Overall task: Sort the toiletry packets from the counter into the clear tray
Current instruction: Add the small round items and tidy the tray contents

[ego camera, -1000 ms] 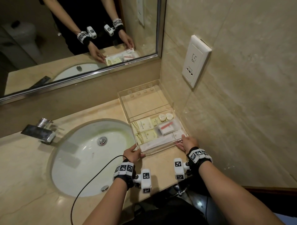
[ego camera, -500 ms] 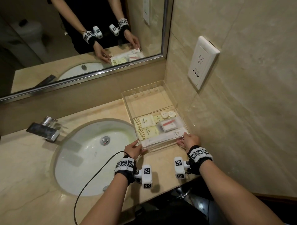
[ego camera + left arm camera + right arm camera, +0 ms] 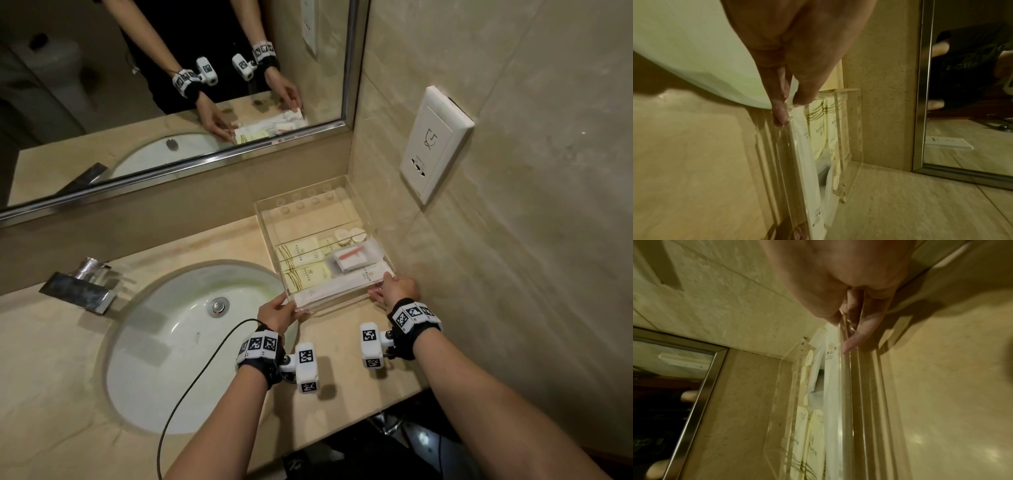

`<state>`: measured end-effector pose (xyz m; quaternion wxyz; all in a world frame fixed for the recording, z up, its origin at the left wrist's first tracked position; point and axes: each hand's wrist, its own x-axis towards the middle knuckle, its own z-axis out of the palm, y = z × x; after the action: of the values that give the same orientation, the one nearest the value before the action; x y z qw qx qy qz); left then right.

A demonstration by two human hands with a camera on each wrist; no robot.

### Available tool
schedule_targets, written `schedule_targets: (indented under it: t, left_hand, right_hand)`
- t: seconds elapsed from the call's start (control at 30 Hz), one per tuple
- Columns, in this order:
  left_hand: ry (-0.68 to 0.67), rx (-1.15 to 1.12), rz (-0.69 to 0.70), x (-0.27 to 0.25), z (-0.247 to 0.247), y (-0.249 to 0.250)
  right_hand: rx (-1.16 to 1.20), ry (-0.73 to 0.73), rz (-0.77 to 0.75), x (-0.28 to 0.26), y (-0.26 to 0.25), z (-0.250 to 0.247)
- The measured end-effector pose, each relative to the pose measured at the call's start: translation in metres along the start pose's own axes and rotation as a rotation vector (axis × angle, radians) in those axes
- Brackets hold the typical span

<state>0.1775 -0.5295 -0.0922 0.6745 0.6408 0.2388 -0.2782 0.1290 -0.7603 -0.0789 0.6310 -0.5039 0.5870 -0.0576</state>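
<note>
The clear tray (image 3: 270, 240) stands on the counter in the corner by the wall. Its near half holds cream packets (image 3: 306, 274), a long white packet (image 3: 342, 286), a clear packet with a red item (image 3: 352, 258) and small round pieces (image 3: 349, 234). My left hand (image 3: 277, 313) pinches the tray's near left corner. In the left wrist view the left hand (image 3: 791, 108) has thumb and finger on either side of the tray (image 3: 851, 129) wall. My right hand (image 3: 397, 289) pinches the near right corner. The right wrist view shows the right hand (image 3: 841, 331) on the tray (image 3: 785, 394) rim beside the white packet (image 3: 832, 386).
A white sink basin (image 3: 191, 342) with a metal faucet (image 3: 82, 287) lies left of the tray. A mirror (image 3: 171, 85) runs along the back wall. A wall socket (image 3: 435, 144) sits on the tiled wall to the right. A black cable (image 3: 205, 370) trails from my left wrist.
Both hands stay on the tray's near corners. The head view has swung slightly to the left; the tray itself has barely shifted.
</note>
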Motion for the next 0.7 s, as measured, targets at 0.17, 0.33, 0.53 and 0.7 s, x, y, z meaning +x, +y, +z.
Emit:
schedule_targets:
  t: [0.17,0.33,0.53,0.7]
  left_hand:
    - [0.017,-0.006,-0.010,0.007,0.003,0.009]
    - [0.043,0.007,-0.018,0.016,0.005,0.019]
    - [0.098,-0.031,-0.008,0.027,0.005,0.033]
    - [0.144,-0.097,-0.071,0.033,0.010,0.041]
  right_hand:
    - [-0.031,-0.012,0.028,0.007,-0.008,0.014]
    - [-0.009,-0.037,0.056,0.016,-0.015,0.028]
    - [-0.026,-0.218,0.004,0.027,-0.025,0.043]
    - [0.004,-0.234,0.043,0.029,-0.032,0.058]
